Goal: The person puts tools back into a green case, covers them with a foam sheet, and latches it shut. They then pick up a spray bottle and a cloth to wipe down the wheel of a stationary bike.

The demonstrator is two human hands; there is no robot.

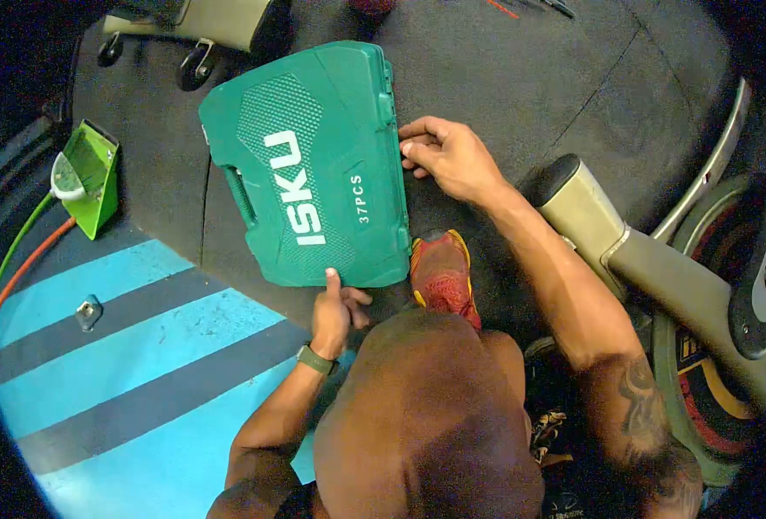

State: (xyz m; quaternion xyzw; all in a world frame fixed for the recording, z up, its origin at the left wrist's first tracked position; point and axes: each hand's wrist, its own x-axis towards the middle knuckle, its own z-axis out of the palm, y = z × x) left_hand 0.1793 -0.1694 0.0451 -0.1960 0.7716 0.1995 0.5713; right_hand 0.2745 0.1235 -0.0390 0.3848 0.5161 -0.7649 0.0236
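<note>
A closed green tool case [301, 173] marked ISKU and 37PCS lies on the dark floor, its handle toward the left and its hinge side toward the right. My left hand [335, 313] is at the case's near edge, thumb on the lid's edge and the other fingers apart below it. At the right edge, my right hand [452, 157] has its fingers curled with the tips by the case's side; whether they grip it is hard to tell. A red shoe [443, 272] stands just beside the case's lower right corner.
Grey-beige machine frames stand at the right [660, 259] and at the top left, the latter with black wheels [197, 65]. A green dustpan [90, 180] with green and red handles is at the left. Blue stripes [141, 337] mark the floor. Thin tools lie at the top right.
</note>
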